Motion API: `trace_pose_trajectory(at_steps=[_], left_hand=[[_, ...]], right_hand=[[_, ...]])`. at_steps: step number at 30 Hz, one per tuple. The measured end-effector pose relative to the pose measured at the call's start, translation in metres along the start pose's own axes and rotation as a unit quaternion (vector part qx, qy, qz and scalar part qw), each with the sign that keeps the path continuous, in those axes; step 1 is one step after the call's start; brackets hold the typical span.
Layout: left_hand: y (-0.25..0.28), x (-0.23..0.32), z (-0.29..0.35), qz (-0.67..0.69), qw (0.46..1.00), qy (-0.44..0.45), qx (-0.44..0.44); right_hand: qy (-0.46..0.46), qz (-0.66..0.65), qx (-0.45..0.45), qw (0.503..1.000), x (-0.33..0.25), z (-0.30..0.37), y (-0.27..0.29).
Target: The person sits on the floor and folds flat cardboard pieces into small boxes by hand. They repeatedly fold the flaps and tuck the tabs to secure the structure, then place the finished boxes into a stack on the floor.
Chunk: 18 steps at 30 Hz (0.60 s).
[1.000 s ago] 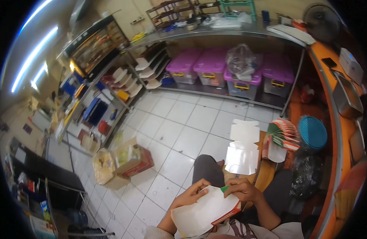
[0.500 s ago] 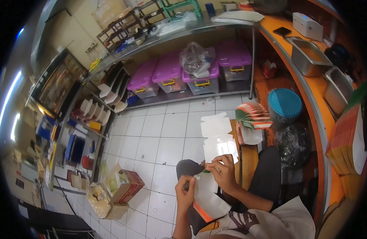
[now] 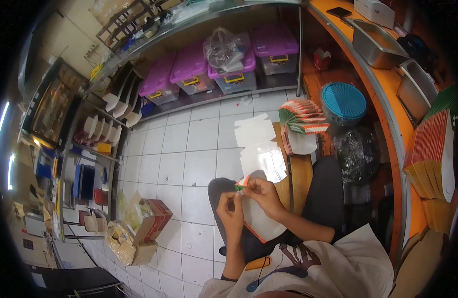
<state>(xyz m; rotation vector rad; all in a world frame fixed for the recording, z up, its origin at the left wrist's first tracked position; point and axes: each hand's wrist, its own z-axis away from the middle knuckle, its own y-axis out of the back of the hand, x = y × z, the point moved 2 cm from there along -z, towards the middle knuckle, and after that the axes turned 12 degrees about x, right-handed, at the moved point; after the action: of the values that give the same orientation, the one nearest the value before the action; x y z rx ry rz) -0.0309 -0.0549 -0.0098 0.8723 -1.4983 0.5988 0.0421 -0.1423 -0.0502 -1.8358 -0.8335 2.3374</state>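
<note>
Two hands sit close together, left hand [image 3: 230, 211] and right hand [image 3: 263, 194] both pinching the far edge of a carton [image 3: 262, 221], its white side up over the lap. Beyond, a white blank [image 3: 261, 141] juts past the left edge of the bench [image 3: 299, 184]. Tiles [image 3: 189, 164] stretch between left knee [image 3: 218, 187] and box [image 3: 156, 218], while a bag [image 3: 355, 154] stands near the right leg [image 3: 325, 188]

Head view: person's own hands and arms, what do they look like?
Left hand and right hand are bare, no gloves or watch visible. Forearms uncovered; loose beige sleeves further up. A dark strip shows by the left sleeve, too unclear to identify.
</note>
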Motion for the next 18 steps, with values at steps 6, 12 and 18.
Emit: trace_pose_trajectory(at_steps=[6, 12, 18], left_hand=[[0.002, 0.002, -0.002, 0.050, 0.998, -0.027, 0.041], [-0.009, 0.009, 0.009, 0.044, 0.996, -0.072, 0.034], [-0.012, 0.012, 0.016, 0.047, 0.993, -0.094, 0.055]], right_hand=[[-0.042, -0.007, -0.094, 0.995, -0.014, -0.002, 0.001], [-0.049, -0.018, -0.120, 0.991, -0.020, -0.007, 0.015], [-0.040, -0.010, -0.151, 0.988, -0.025, -0.008, 0.018]])
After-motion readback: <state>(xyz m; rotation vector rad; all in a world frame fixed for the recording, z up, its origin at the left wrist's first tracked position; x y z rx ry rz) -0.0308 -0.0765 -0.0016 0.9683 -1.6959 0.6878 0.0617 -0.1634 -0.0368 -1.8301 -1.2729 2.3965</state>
